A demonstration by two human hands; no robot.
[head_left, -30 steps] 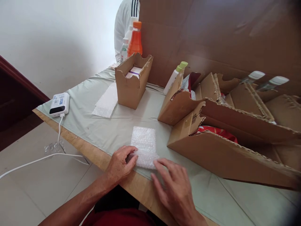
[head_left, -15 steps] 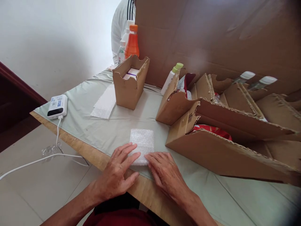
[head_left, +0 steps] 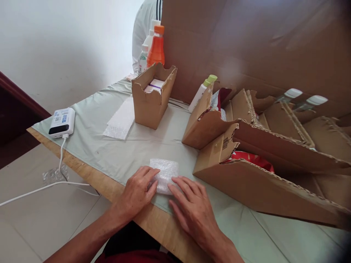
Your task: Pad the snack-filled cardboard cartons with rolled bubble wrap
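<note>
A small piece of clear bubble wrap [head_left: 166, 167] lies in front of me, its nearer part folded over in a raised roll. My left hand [head_left: 139, 188] has its thumb and fingers closed on the left edge of this roll. At the right edge, the fingertips of my right hand [head_left: 190, 204] touch the wrap, with the fingers spread and the thumb apart from them. Whatever may be inside the fold cannot be made out. Farther off, flat bubble-wrap sheets [head_left: 119, 120] lie beside a small cardboard box [head_left: 148, 109] that holds white packets.
Large cardboard trays [head_left: 236, 182] with red packages stand on the right. Behind are an orange bottle [head_left: 156, 49], a green-capped bottle [head_left: 201, 93] and a cardboard panel [head_left: 197, 44]. A white power bank [head_left: 62, 122] with a cable sits near the left edge. A person's white sleeve [head_left: 141, 33] shows behind.
The wrap's near part has been folded up and it looks shorter. My left fingers have closed on its edge, and my right fingers have spread apart. The view has shifted slightly.
</note>
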